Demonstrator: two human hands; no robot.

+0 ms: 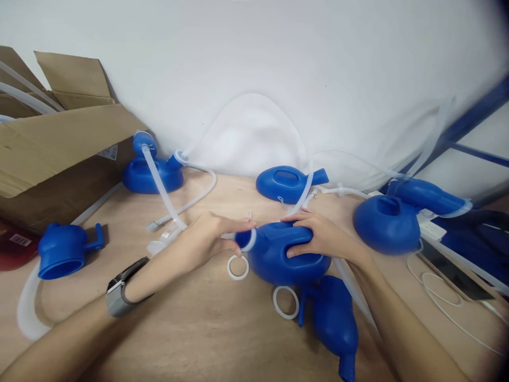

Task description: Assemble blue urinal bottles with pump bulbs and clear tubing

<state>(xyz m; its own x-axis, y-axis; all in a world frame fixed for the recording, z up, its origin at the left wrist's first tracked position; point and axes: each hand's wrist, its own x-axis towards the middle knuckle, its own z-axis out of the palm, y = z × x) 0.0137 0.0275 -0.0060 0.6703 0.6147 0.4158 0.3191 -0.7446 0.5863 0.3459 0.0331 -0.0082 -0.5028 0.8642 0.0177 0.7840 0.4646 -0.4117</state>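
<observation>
A blue plastic urinal bottle lies on its side in the middle of the table, its neck to the left. My right hand grips it at the handle opening, with the thumb in the gap and the fingers over the top. At the neck my left hand pinches a white ring that sits around the mouth. Two loose white rings, one below the neck and one below the body, lie flat on the table. A blue spouted funnel piece rests to the lower right.
Blue bottles stand at the back left, back centre and right. A blue funnel piece with a hose lies left, beside a cardboard box. Clear hoses arch along the wall. A phone and white cable lie right.
</observation>
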